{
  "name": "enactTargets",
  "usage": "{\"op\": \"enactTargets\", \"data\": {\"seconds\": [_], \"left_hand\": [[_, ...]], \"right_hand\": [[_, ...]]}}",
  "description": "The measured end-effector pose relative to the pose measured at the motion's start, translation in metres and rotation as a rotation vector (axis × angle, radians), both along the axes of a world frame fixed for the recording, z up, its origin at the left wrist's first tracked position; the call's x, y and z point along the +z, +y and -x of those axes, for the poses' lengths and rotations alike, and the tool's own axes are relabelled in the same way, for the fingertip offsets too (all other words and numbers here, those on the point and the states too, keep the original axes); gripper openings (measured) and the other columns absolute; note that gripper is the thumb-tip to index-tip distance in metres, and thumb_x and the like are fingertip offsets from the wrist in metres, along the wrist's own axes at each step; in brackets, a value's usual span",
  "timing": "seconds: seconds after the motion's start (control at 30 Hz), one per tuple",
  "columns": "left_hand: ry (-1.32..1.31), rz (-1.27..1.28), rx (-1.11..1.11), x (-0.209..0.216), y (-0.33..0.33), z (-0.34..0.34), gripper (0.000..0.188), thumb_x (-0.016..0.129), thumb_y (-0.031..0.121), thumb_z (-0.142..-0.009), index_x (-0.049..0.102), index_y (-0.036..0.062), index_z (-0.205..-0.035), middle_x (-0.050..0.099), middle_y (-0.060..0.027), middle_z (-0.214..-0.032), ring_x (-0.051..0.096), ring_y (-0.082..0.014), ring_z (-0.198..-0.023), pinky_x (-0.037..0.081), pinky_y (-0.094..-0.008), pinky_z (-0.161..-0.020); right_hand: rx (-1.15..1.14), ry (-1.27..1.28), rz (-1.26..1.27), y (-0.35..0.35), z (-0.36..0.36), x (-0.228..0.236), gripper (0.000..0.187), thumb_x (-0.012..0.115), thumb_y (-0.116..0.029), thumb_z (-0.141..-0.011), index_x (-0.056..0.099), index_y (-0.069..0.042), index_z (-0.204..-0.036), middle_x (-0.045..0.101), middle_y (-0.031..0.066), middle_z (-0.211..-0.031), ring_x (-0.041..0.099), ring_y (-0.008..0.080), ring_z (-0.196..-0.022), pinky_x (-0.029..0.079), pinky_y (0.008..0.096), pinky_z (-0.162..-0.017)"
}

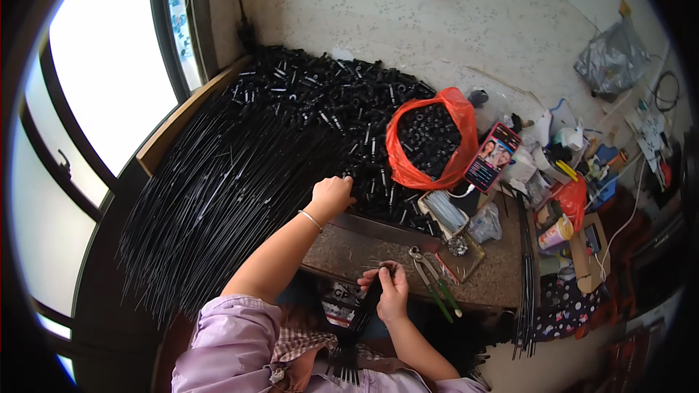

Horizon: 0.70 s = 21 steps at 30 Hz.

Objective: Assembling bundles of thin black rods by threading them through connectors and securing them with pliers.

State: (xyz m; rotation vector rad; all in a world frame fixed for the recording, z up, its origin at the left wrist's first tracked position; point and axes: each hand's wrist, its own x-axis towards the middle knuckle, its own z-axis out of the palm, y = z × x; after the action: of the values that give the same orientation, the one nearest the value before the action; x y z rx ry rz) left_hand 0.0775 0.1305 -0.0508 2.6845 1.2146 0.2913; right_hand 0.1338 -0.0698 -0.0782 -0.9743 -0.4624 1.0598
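Note:
My left hand [333, 195] reaches to the near edge of a heap of small black tubular parts [320, 87]. Its fingers are curled down among them, and whatever they pinch is hidden. Close to my lap, in front of the bench edge, my right hand [392, 290] is closed around the upper end of a bundle of thin black rods [365, 309]. The bundle slants down toward my lap. Many long thin black rods [211, 189] lie side by side left of my left arm, their far ends running into the heap.
A red plastic bag [403, 166] of small black rings stands beside a phone [494, 156] with a lit screen. Green-handled pincers [435, 284] lie at the front edge of the bench [502, 269]. A tray of thin pins [445, 211] and a yellow cup [556, 233] are to the right.

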Motion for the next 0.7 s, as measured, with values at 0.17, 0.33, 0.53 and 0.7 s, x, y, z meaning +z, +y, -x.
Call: {"op": "enactTargets", "data": {"seconds": [0.17, 0.33, 0.53, 0.7], "left_hand": [[0.017, -0.095, 0.121, -0.007, -0.016, 0.001, 0.009, 0.046, 0.012, -0.067, 0.049, 0.0038, -0.069, 0.055, -0.0133, -0.065, 0.055, -0.0275, -0.062, 0.045, -0.0338, -0.05], [-0.565, -0.078, 0.266, -0.003, -0.018, 0.016, 0.018, 0.054, 0.023, -0.065, 0.047, 0.006, -0.069, 0.052, -0.0104, -0.065, 0.05, -0.0298, -0.063, 0.041, -0.0381, -0.052], [0.016, 0.1, 0.114, -0.013, -0.02, 0.02, 0.019, 0.058, 0.025, -0.059, 0.055, 0.0099, -0.07, 0.054, -0.0092, -0.066, 0.053, -0.0264, -0.066, 0.043, -0.0355, -0.056], [0.111, -0.119, -0.199, -0.035, -0.009, -0.004, 0.009, 0.05, 0.01, -0.061, 0.058, 0.0103, -0.066, 0.056, -0.0086, -0.069, 0.055, -0.0239, -0.065, 0.045, -0.0317, -0.053]], "right_hand": [[-0.03, 0.039, -0.009, -0.025, 0.004, 0.0, 0.012, 0.045, -0.014, -0.077, 0.046, -0.003, -0.081, 0.054, 0.0089, -0.073, 0.053, 0.016, -0.064, 0.042, 0.0251, -0.058], [-0.062, -0.012, 0.024, -0.037, -0.007, -0.002, 0.01, 0.049, -0.012, -0.074, 0.05, -0.002, -0.077, 0.054, 0.0077, -0.07, 0.052, 0.0148, -0.06, 0.042, 0.0242, -0.059], [0.006, 0.011, -0.017, -0.034, 0.007, -0.012, 0.009, 0.051, -0.011, -0.073, 0.05, -0.003, -0.077, 0.054, 0.0084, -0.071, 0.052, 0.0153, -0.062, 0.043, 0.0252, -0.059], [0.085, -0.025, -0.022, -0.025, 0.007, -0.015, 0.009, 0.051, -0.01, -0.073, 0.05, -0.003, -0.077, 0.054, 0.0086, -0.073, 0.052, 0.0152, -0.063, 0.043, 0.0258, -0.06]]}}
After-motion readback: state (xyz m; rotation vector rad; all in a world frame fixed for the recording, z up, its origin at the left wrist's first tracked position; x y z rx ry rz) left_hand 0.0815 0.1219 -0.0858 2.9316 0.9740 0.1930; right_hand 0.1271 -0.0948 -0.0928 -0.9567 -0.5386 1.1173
